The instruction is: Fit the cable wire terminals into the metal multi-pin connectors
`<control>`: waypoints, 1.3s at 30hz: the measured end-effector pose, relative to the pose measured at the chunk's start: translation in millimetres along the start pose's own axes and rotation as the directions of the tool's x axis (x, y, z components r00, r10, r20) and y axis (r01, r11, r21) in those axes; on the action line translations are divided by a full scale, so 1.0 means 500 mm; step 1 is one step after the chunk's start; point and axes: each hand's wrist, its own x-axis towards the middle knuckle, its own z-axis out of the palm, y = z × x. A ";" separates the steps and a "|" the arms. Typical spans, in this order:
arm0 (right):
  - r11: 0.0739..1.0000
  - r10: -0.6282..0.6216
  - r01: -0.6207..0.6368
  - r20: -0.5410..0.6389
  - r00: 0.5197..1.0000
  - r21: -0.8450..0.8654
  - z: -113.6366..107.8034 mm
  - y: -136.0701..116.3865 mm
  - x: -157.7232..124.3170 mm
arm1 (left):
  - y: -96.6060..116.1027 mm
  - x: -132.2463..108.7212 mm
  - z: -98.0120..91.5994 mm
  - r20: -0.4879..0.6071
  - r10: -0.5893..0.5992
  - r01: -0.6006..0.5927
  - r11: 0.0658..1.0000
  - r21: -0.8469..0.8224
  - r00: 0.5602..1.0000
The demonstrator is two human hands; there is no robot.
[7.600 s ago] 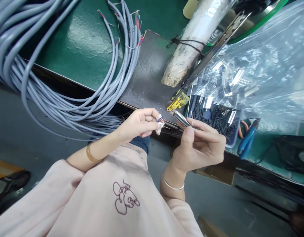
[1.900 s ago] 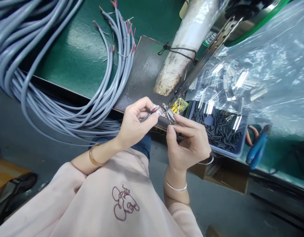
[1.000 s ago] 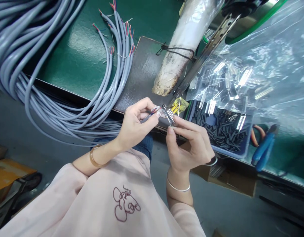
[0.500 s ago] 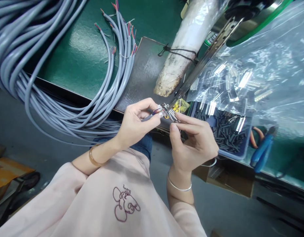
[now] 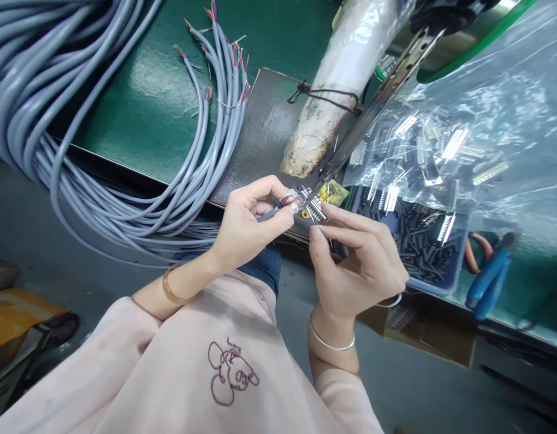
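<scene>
My left hand (image 5: 258, 220) pinches the coloured wire ends (image 5: 285, 200) of a grey cable between thumb and index finger, both with whitish covers on their tips. Those wires reach the pin side of a small metal multi-pin connector (image 5: 313, 209). At the connector's right end, my right hand (image 5: 357, 256) is closed, with its index fingertip against the metal shell and the thumb just below. A soldering iron (image 5: 373, 114) with a perforated barrel slants down, its dark tip over the connector. Whether the tip touches is too small to tell.
A grey cable bundle (image 5: 138, 205) lies at left. A wrapped white tube (image 5: 330, 90) tied with wire stands above a dark plate (image 5: 255, 144). To the right are a blue bin (image 5: 454, 265) of black pieces, bagged connectors (image 5: 454, 143) and blue-handled cutters (image 5: 490, 280).
The connector has turned slightly between my hands, so its row of pins shows more clearly. My right hand has shifted a little to the right; my left hand stays almost still.
</scene>
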 end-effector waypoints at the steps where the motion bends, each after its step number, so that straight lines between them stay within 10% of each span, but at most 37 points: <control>1: 1.000 -0.008 0.008 0.001 1.000 -0.007 -0.001 -0.001 -0.001 | 0.000 0.000 0.000 -0.001 -0.003 0.003 1.000 0.001 1.000; 16: 0.955 -0.185 0.173 -0.026 0.982 -0.240 -0.005 0.003 -0.020 | 0.002 -0.018 -0.007 0.093 -0.137 0.137 0.991 0.014 0.986; 39: 0.991 0.133 -0.130 -0.096 0.986 0.040 0.003 -0.004 -0.043 | -0.007 -0.032 -0.037 0.319 -0.230 0.292 0.943 -0.160 0.919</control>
